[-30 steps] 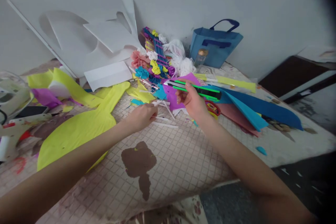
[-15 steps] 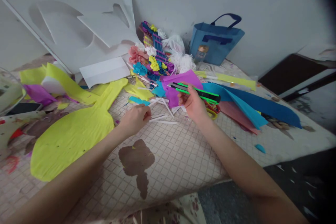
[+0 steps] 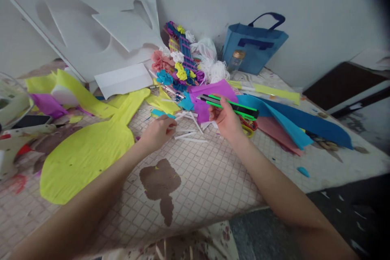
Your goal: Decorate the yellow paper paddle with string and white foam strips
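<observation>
My right hand (image 3: 227, 124) is closed around a green and black utility knife (image 3: 236, 107), its blade end pointing left over a purple paper sheet (image 3: 210, 87). My left hand (image 3: 158, 132) is just above the tabletop with its fingers pinched together. Whatever is between those fingertips, if anything, is too small to make out. Several thin white strips (image 3: 191, 140) lie loose beside the left fingertips, between the two hands. Partly behind my right wrist are scissors with red and yellow handles (image 3: 250, 126). A small blue paper scrap (image 3: 163, 113) lies just beyond my left hand.
A large yellow paddle-shaped cutout (image 3: 88, 154) lies at left. Crumpled paper flowers (image 3: 181, 71), a blue bag (image 3: 256, 46) and a glass jar (image 3: 236, 61) stand along the wall. Blue sheets (image 3: 304, 120) spread at right. A brown patch (image 3: 161, 178) marks the patterned tablecloth (image 3: 210, 183).
The view has shifted slightly, so most things appear a little further right. My left fingers have moved slightly at the white strips. My right hand keeps the same hold on the knife.
</observation>
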{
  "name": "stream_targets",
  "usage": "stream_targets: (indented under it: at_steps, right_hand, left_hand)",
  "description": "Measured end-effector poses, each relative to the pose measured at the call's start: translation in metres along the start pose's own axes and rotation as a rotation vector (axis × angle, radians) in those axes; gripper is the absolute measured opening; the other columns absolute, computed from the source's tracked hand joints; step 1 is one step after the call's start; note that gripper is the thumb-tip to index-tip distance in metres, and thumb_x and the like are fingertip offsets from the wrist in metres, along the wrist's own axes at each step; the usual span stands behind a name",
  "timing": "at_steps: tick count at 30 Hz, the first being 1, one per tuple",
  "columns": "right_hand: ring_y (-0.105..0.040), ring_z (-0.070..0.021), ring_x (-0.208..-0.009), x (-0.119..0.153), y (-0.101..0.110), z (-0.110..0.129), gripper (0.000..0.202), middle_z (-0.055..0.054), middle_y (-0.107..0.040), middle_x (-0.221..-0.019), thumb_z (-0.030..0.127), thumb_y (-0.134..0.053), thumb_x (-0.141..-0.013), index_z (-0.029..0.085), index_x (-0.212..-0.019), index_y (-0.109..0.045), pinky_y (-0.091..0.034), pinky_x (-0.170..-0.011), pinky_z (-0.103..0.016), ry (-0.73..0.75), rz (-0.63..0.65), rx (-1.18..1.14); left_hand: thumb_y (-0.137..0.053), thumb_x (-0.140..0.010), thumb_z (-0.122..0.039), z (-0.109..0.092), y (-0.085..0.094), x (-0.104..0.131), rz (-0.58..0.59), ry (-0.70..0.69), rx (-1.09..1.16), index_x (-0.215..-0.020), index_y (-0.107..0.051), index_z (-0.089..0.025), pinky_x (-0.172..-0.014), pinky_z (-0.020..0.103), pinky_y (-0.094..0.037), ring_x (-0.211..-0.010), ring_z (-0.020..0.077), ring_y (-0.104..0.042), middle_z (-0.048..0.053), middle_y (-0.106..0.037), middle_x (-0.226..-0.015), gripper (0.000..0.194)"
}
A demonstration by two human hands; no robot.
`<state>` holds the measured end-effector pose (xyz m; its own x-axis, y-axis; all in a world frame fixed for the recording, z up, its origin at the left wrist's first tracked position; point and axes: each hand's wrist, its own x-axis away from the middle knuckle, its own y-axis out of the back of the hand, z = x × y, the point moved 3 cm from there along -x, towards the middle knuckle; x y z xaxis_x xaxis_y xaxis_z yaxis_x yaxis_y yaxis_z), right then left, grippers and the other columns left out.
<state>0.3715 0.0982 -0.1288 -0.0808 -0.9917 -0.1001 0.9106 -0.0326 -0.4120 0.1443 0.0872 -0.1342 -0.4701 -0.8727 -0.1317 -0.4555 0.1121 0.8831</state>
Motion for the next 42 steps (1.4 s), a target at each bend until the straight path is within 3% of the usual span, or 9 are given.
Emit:
stream_targets:
  at_steps: [6, 10, 13, 16, 20, 26, 30, 34, 42]
  right_hand:
    - [-0.054, -0.0111, -0.054, -0.001, 0.003, 0.002, 0.037, 0.002, -0.062, -0.068, 0.053, -0.061, -0.079, 0.025, -0.103, -0.061, -0.043, -0.05, -0.025, 0.019, 0.007, 0.037]
    - [-0.054, -0.0109, -0.055, -0.001, 0.004, 0.006, 0.034, 0.003, -0.062, -0.068, 0.05, -0.062, -0.079, 0.025, -0.101, -0.062, -0.043, -0.05, -0.024, 0.04, -0.011, 0.013]
    - [-0.055, -0.0108, -0.055, -0.001, 0.004, 0.007, 0.034, 0.003, -0.062, -0.067, 0.05, -0.063, -0.078, 0.025, -0.101, -0.062, -0.043, -0.05, -0.024, 0.051, -0.014, 0.007]
    - [-0.055, -0.0106, -0.055, -0.001, 0.004, 0.007, 0.035, 0.003, -0.062, -0.068, 0.052, -0.063, -0.078, 0.025, -0.101, -0.063, -0.043, -0.05, -0.025, 0.057, -0.009, 0.024]
    - [-0.054, -0.0114, -0.054, -0.002, 0.004, 0.008, 0.035, 0.002, -0.061, -0.067, 0.052, -0.062, -0.078, 0.025, -0.1, -0.062, -0.042, -0.05, -0.025, 0.044, -0.023, 0.021]
    - [-0.053, -0.0119, -0.054, -0.001, 0.004, 0.01, 0.034, 0.002, -0.062, -0.066, 0.05, -0.064, -0.077, 0.025, -0.1, -0.063, -0.042, -0.049, -0.025, 0.038, -0.051, 0.011]
    - [-0.053, -0.0117, -0.053, 0.0, 0.003, 0.009, 0.035, 0.002, -0.062, -0.064, 0.049, -0.065, -0.075, 0.024, -0.099, -0.063, -0.042, -0.048, -0.025, 0.034, -0.045, -0.015]
    - [-0.052, -0.0115, -0.051, -0.001, 0.003, 0.008, 0.036, 0.002, -0.063, -0.064, 0.049, -0.065, -0.075, 0.023, -0.099, -0.063, -0.043, -0.049, -0.025, 0.031, -0.034, -0.019]
    - [-0.052, -0.0113, -0.053, -0.002, 0.004, 0.004, 0.039, 0.002, -0.062, -0.067, 0.052, -0.065, -0.075, 0.024, -0.101, -0.062, -0.042, -0.049, -0.025, 0.016, -0.036, -0.01]
  left_hand:
    - [-0.056, -0.076, -0.016, -0.005, -0.01, -0.008, 0.031, 0.021, -0.005, -0.078, -0.062, -0.017, -0.066, 0.027, -0.046, -0.071, 0.0158, -0.059, 0.004, -0.063, -0.081, 0.006]
    - [-0.057, -0.075, -0.015, -0.007, -0.003, -0.012, 0.063, 0.043, 0.081, -0.075, -0.061, -0.017, -0.061, 0.025, -0.044, -0.065, 0.0141, -0.059, 0.001, -0.064, -0.071, 0.004]
    - [-0.059, -0.078, -0.021, -0.005, 0.005, -0.017, -0.014, 0.072, 0.134, -0.081, -0.062, -0.017, -0.063, 0.024, -0.045, -0.067, 0.0142, -0.061, 0.002, -0.066, -0.074, 0.006]
    - [-0.059, -0.078, -0.025, 0.0, 0.006, -0.024, -0.084, 0.117, -0.001, -0.085, -0.063, -0.017, -0.065, 0.026, -0.045, -0.073, 0.0166, -0.062, 0.004, -0.067, -0.081, 0.011]
    - [-0.059, -0.074, -0.021, 0.004, 0.002, -0.028, -0.04, 0.153, -0.086, -0.076, -0.062, -0.017, -0.063, 0.026, -0.044, -0.072, 0.0176, -0.062, 0.005, -0.066, -0.079, 0.005]
    - [-0.055, -0.081, -0.027, 0.0, 0.016, -0.008, -0.009, 0.137, -0.036, -0.083, -0.06, -0.018, -0.062, 0.027, -0.042, -0.069, 0.0176, -0.06, 0.003, -0.065, -0.075, 0.01]
    - [-0.054, -0.082, -0.025, -0.004, 0.015, 0.007, 0.038, 0.041, 0.009, -0.082, -0.06, -0.018, -0.065, 0.028, -0.042, -0.072, 0.0173, -0.06, 0.003, -0.065, -0.078, 0.01]
    - [-0.054, -0.083, -0.028, -0.006, 0.016, 0.017, 0.042, 0.056, 0.129, -0.083, -0.06, -0.018, -0.063, 0.026, -0.043, -0.069, 0.0157, -0.058, 0.003, -0.063, -0.078, 0.012]
    - [-0.06, -0.077, -0.018, -0.02, 0.019, 0.036, 0.295, 0.014, 0.073, -0.077, -0.063, -0.018, -0.067, 0.028, -0.043, -0.072, 0.016, -0.058, 0.001, -0.064, -0.078, 0.003]
